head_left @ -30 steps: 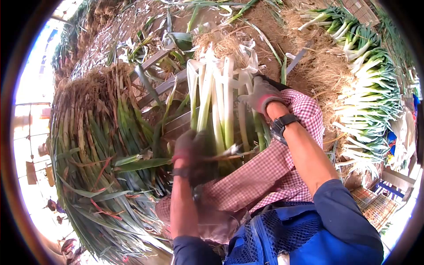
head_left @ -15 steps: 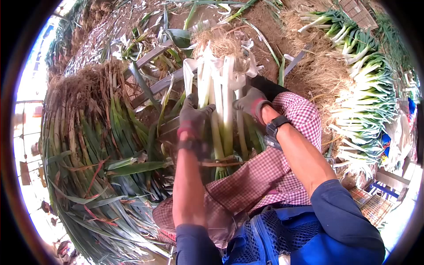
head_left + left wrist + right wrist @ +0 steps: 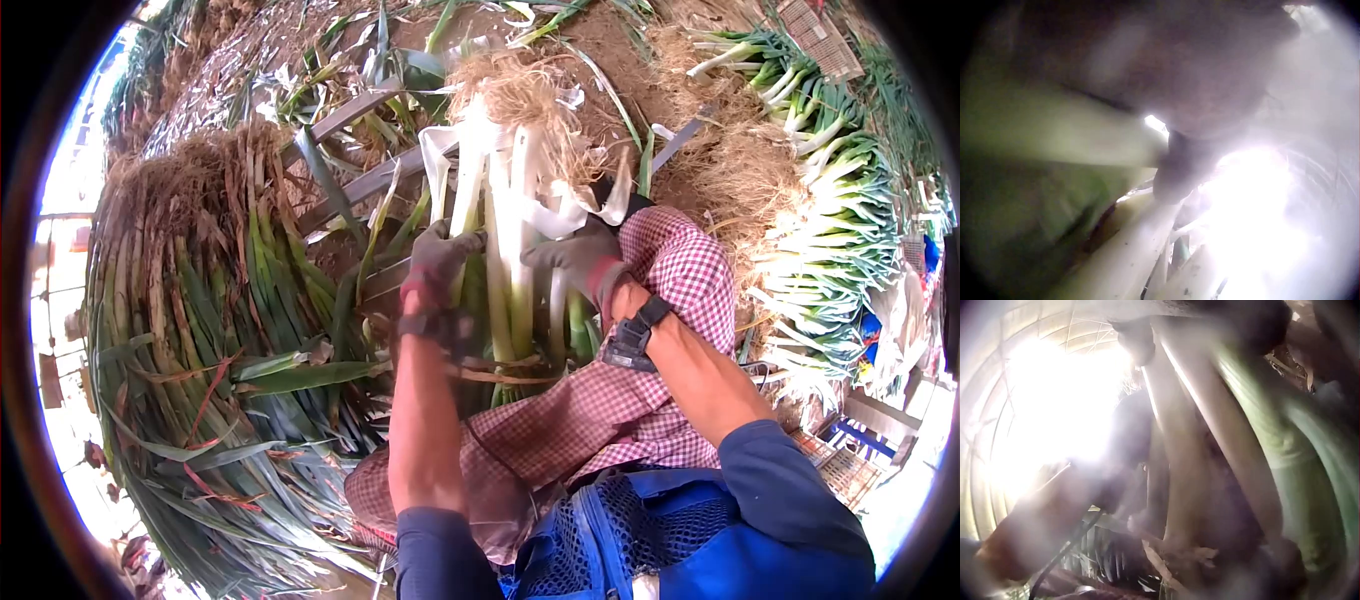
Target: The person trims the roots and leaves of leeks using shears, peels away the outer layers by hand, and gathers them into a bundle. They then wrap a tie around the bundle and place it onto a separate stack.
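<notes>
A bunch of leeks (image 3: pixel 497 240) stands in front of the person, roots away from the body and white shanks toward it. In the head view the gloved left hand (image 3: pixel 440 262) grips a leek on the bunch's left side, thumb laid across the shank. Opposite it, the gloved right hand (image 3: pixel 582 262) holds a leek at the right side, where a pale outer layer (image 3: pixel 556 216) hangs loose. Shanks pass under the dark glove fingers (image 3: pixel 1138 342) in the right wrist view. Close and blurred, the left glove covers much of the left wrist view above a pale stalk (image 3: pixel 1079 134).
A large pile of untrimmed leeks (image 3: pixel 200 330) lies on the left. Leeks with white shanks (image 3: pixel 825 250) are laid in a row at the right. Wooden slats (image 3: pixel 365 185) and loose leaves lie beyond the bunch. The person's checked cloth (image 3: pixel 560 400) covers the lap.
The left hand has risen from the lower green part to the white shanks and gripped there. On the right, a pale outer layer now stands away from its shank beside the right hand.
</notes>
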Motion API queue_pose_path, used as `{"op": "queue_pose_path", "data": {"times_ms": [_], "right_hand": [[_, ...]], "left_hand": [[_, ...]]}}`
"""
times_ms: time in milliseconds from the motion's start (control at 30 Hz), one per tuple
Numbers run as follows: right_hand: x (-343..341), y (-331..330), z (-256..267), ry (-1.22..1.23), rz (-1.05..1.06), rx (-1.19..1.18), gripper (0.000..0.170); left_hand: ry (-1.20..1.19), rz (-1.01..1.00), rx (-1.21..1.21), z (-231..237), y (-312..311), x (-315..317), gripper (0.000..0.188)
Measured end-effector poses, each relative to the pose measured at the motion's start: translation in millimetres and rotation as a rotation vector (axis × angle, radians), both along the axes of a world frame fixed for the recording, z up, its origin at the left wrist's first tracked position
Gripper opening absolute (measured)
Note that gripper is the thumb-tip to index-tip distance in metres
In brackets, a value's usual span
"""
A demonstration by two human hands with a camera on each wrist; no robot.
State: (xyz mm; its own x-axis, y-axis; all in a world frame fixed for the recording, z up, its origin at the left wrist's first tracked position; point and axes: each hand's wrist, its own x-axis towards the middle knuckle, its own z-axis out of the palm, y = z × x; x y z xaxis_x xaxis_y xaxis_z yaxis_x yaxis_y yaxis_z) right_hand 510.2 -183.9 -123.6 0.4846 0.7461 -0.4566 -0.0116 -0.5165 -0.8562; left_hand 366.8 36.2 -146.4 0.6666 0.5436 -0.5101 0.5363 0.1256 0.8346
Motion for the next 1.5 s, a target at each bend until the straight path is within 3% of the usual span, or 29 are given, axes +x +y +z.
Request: {"op": "queue_pose_path", "data": {"times_ms": [33,100,167,200,233,333,400,433,500,567,600,700,767,800,833,867,933,1000,1033,1133,1167,1200,1267,1300,1400,1500], "right_hand": [[-3.3,5.2,30.8,0.013,0.061,-0.165,0.030],[0.7,-6.0,-15.9,0.066,0.045,-0.033,0.030],[-11.6,7.5,35.7,0.155,-0.080,-0.116,0.032],[-20.2,11.1,34.0,0.157,-0.078,-0.117,0.032],[-26.5,13.5,27.6,0.241,-0.177,0.157,0.039],[-32.2,20.2,24.2,0.861,-0.233,0.560,0.037],[-35.6,24.6,47.0,0.178,-0.147,0.166,0.026],[-27.6,24.0,36.7,0.094,0.016,0.119,0.020],[-18.4,19.8,25.8,0.000,0.052,0.245,0.019],[-15.8,14.6,17.4,0.014,-0.032,0.384,0.023],[-13.9,17.6,30.9,0.192,-0.151,0.416,0.026],[-19.0,17.0,53.3,0.249,-0.098,0.411,0.035],[-23.7,9.2,44.4,0.428,0.183,0.322,0.042],[-33.4,0.2,51.4,0.519,0.211,0.649,0.045],[-43.3,-8.2,60.4,0.659,0.277,0.973,0.048],[-48.3,-11.5,69.6,0.645,0.267,1.004,0.047],[-56.5,0.0,97.0,0.504,0.138,0.706,0.047],[-68.1,9.9,138.3,0.429,0.121,0.670,0.046],[-73.8,14.6,164.8,0.407,0.105,0.688,0.046],[-85.2,33.2,255.2,0.342,0.087,0.835,0.045],[-87.2,39.2,284.4,0.312,0.087,0.908,0.045],[-88.6,44.1,308.8,0.282,0.090,0.967,0.044],[-90.5,49.3,351.9,0.238,0.091,1.079,0.044],[-89.8,52.7,375.7,0.218,0.093,1.135,0.043],[-94.2,46.2,421.8,0.187,0.098,1.231,0.042],[-100.1,38.9,450.8,0.184,0.104,1.291,0.042]], "left_hand": [[-0.069,0.036,-0.086,-2.6,-0.2,-0.9,0.044],[-0.139,0.069,-0.174,0.8,-2.1,-0.8,0.045],[-0.182,0.094,-0.352,15.8,-4.1,-2.0,0.047],[-0.180,0.096,-0.351,9.2,-0.8,-4.4,0.047],[-0.223,0.053,-0.385,0.6,3.8,-7.6,0.046],[-0.260,-0.032,-0.420,6.7,1.2,-11.2,0.046],[-0.252,-0.071,-0.420,22.8,-1.1,-17.2,0.046],[-0.231,-0.131,-0.373,29.9,0.1,-22.2,0.045],[-0.214,-0.189,-0.319,33.1,-1.5,-34.0,0.045],[-0.330,-0.099,-0.542,28.5,-9.6,-52.4,0.043],[-0.328,-0.097,-0.539,39.9,-17.9,-58.2,0.043],[-0.292,-0.145,-0.322,77.2,-42.3,-60.6,0.042],[-0.272,-0.148,-0.223,109.9,-56.0,-67.5,0.043],[-0.237,-0.151,-0.144,120.9,-65.9,-74.5,0.044],[-0.314,-0.064,-0.210,124.6,-76.9,-82.2,0.044],[-0.311,-0.060,-0.206,129.9,-83.7,-86.9,0.044],[-0.316,-0.042,-0.107,155.1,-94.2,-89.4,0.067],[-0.302,0.040,0.018,174.4,-104.0,-93.0,0.058],[-0.402,-0.067,0.207,194.8,-103.8,-95.8,0.055],[-0.585,0.121,0.335,247.5,-107.8,-98.4,0.053],[-0.616,0.083,0.495,265.8,-98.5,-100.8,0.054],[-0.537,0.147,0.711,286.5,-88.0,-102.3,0.056],[-0.595,0.090,0.996,355.4,-86.7,-112.0,0.063],[-0.721,0.105,0.991,399.6,-104.4,-109.5,0.055],[-0.395,0.055,1.308,505.8,-111.2,-137.3,0.045],[-0.299,0.019,1.468,561.8,-131.6,-169.7,0.048]]}}
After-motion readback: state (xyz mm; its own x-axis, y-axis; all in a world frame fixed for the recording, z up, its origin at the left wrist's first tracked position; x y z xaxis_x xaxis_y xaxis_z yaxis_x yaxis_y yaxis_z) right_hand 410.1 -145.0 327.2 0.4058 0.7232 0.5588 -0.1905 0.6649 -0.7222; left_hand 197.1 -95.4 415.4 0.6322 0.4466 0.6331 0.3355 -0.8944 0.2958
